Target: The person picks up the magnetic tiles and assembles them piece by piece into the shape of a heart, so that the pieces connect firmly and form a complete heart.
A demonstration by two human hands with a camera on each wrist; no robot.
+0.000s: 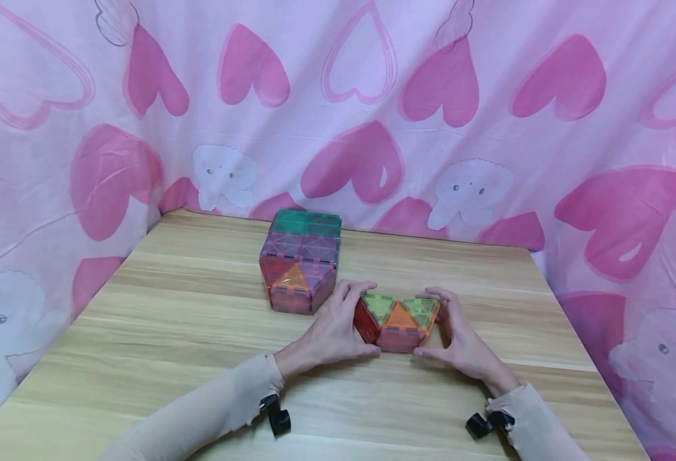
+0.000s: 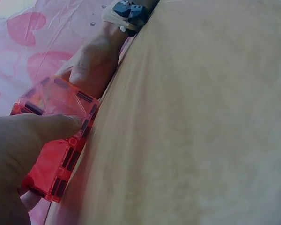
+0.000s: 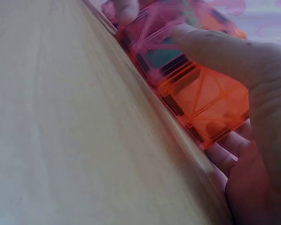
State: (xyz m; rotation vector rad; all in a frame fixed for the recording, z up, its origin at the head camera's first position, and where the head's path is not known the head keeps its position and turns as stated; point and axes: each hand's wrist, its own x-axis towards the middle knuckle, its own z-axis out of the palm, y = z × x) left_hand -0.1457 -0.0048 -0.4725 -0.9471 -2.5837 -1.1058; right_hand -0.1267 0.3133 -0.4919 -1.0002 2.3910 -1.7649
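Observation:
A low half-hexagon block of translucent magnetic tiles point(image 1: 399, 340) stands on the table, with lime and orange triangles on top, a pink front and a red left side. My left hand point(image 1: 333, 328) grips its left end. In the left wrist view the thumb lies on the pink front tile and fingers reach behind the red side tile point(image 2: 49, 164). My right hand point(image 1: 463, 336) grips the right end, thumb at the front, fingers behind the orange side tile point(image 3: 215, 98). Just left and farther back stands a longer magnetic-tile block point(image 1: 300, 246) in green, purple, red and orange.
The wood-grain table point(image 1: 159, 320) runs back to a pink curtain point(image 1: 338, 147) with hearts, which also hangs along both sides. The longer block stands close to the back of my left hand. Black wrist mounts point(image 1: 277, 416) sit on both sleeves.

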